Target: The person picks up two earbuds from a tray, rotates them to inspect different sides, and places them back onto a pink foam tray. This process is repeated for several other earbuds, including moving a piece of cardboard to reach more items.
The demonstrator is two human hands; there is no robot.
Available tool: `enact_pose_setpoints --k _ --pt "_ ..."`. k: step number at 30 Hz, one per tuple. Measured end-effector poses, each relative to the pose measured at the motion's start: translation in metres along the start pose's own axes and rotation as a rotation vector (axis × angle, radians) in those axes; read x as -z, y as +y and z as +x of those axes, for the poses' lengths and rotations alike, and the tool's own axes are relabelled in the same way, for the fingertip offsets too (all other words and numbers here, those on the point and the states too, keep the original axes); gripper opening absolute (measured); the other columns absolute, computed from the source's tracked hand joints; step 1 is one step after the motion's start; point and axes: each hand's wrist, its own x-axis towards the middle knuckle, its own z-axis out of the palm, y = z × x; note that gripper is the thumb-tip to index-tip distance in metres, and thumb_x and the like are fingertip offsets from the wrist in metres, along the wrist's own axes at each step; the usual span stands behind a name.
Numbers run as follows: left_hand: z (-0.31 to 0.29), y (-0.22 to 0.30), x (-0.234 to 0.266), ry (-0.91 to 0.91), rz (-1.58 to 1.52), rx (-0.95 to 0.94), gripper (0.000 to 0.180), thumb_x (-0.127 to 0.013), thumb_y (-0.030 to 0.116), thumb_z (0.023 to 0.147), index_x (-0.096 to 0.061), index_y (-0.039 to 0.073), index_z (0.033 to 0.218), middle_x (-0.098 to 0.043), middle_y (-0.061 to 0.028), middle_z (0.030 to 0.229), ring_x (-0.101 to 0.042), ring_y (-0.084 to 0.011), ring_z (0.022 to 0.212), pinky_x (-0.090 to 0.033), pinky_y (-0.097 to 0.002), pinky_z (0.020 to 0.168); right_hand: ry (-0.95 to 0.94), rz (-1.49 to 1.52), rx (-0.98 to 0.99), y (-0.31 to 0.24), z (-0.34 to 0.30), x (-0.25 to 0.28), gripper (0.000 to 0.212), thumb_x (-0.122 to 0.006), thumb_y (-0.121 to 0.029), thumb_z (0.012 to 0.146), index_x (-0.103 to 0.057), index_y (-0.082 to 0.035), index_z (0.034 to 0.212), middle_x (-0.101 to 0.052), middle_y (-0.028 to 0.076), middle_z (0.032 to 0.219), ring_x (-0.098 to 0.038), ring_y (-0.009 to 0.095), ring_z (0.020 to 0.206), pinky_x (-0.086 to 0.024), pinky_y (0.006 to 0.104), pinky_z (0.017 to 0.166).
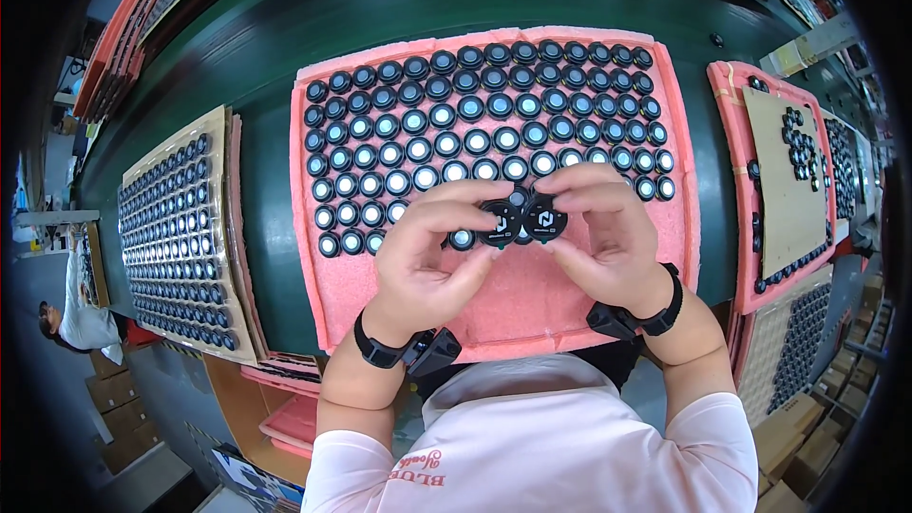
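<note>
My left hand (427, 245) pinches a small round black speaker-like part (498, 224) between thumb and fingers. A matching black part (547, 218) is pinched in my right hand (613, 233). The two parts are side by side, their flat faces with a white mark turned up. Both are above the lower middle of a pink foam tray (361, 299). Rows of the same round parts (443, 116), with pale silvery centres up, fill most of this tray. My hands hide some of the lower rows.
At left, a cardboard-backed tray (176, 228) holds more rows of round parts. On the right, a pink foam tray (727, 152) carries a cardboard sheet (784, 195) with loose parts. Beneath lies a green work surface (380, 5). Another person (85, 309) is at far left.
</note>
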Motion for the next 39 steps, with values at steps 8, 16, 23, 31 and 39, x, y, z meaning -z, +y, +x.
enact_pose_setpoints --k 8,16,23,31,39 --pt "-0.001 0.003 -0.005 0.063 -0.105 0.077 0.031 -0.071 -0.006 0.076 -0.059 -0.002 0.105 -0.059 -0.0191 0.118 -0.06 -0.0213 0.103 -0.05 -0.0305 0.087 -0.143 -0.024 -0.029 -0.002 -0.002 0.006 0.03 -0.067 0.006 0.078 -0.055 0.001 0.105 -0.052 0.02 0.121 -0.053 0.026 0.112 -0.044 0.0373 0.095" --pt "0.003 0.005 -0.008 0.116 -0.025 0.186 0.031 -0.07 -0.008 0.074 -0.064 -0.003 0.104 -0.06 -0.0163 0.114 -0.061 -0.0209 0.098 -0.05 -0.0294 0.084 0.088 0.231 -0.215 -0.004 0.002 -0.006 0.031 -0.067 0.011 0.075 -0.061 0.001 0.104 -0.058 0.015 0.115 -0.059 0.02 0.103 -0.049 0.0291 0.084" --pt "0.001 0.003 -0.001 0.026 0.157 0.084 0.032 -0.066 -0.011 0.07 -0.067 -0.002 0.102 -0.061 -0.0149 0.109 -0.061 -0.0209 0.096 -0.05 -0.0286 0.081 -0.092 0.24 -0.187 0.004 -0.001 -0.001 0.033 -0.063 0.012 0.075 -0.06 0.001 0.107 -0.056 0.015 0.113 -0.055 0.022 0.105 -0.047 0.0324 0.089" --pt "-0.002 -0.001 -0.003 0.011 0.035 0.133 0.031 -0.064 -0.012 0.072 -0.063 -0.003 0.102 -0.06 -0.015 0.109 -0.061 -0.0216 0.098 -0.05 -0.0301 0.084 0.002 -0.003 -0.155 0.001 -0.002 -0.002 0.031 -0.07 0.005 0.072 -0.067 -0.002 0.101 -0.06 0.009 0.098 -0.059 0.019 0.089 -0.048 0.0295 0.074" --pt "0.001 0.0 -0.005 0.024 -0.109 0.123 0.032 -0.07 -0.009 0.074 -0.06 -0.004 0.104 -0.059 -0.0167 0.112 -0.06 -0.0209 0.101 -0.05 -0.031 0.089 -0.036 -0.058 -0.053 -0.005 0.005 0.0 0.033 -0.075 0.001 0.07 -0.067 -0.002 0.102 -0.061 0.01 0.1 -0.061 0.02 0.094 -0.049 0.029 0.078"
